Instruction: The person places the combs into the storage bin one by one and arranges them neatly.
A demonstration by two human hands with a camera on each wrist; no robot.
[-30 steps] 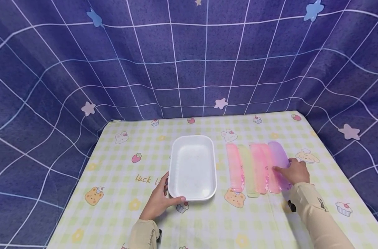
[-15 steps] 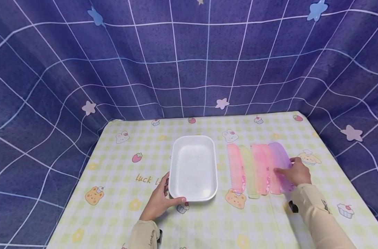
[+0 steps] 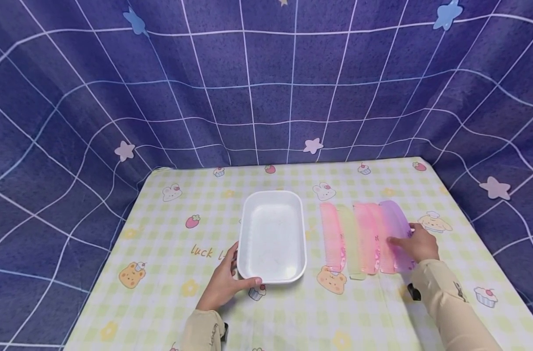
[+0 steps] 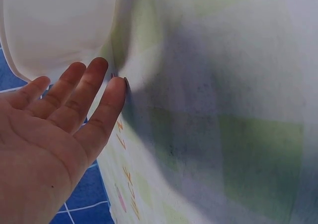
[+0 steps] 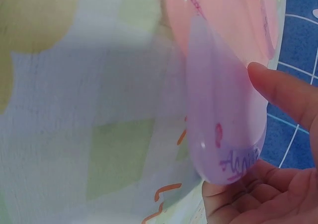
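A white rectangular tray (image 3: 273,238) stands mid-table with a bare inside. My left hand (image 3: 224,283) rests against its near left corner, thumb along the front side, fingers by the left wall. Those fingers look nearly straight in the left wrist view. To the tray's right lies a row of translucent combs: a pink comb (image 3: 332,236), a yellow-green comb (image 3: 351,243), a second pink comb (image 3: 365,236), a peach-pink comb (image 3: 385,258) and a purple comb (image 3: 394,217). My right hand (image 3: 420,243) holds the purple comb (image 5: 223,114) between thumb and curled fingers; its edge overlaps the peach-pink one.
A green-and-white checked tablecloth (image 3: 161,312) with cartoon prints covers the table. Behind it and at both sides hangs a dark blue curtain (image 3: 266,112) with a white grid and stars.
My right hand and the lower end of the purple comb sit very slightly farther right than a second ago. The left hand stays at the tray.
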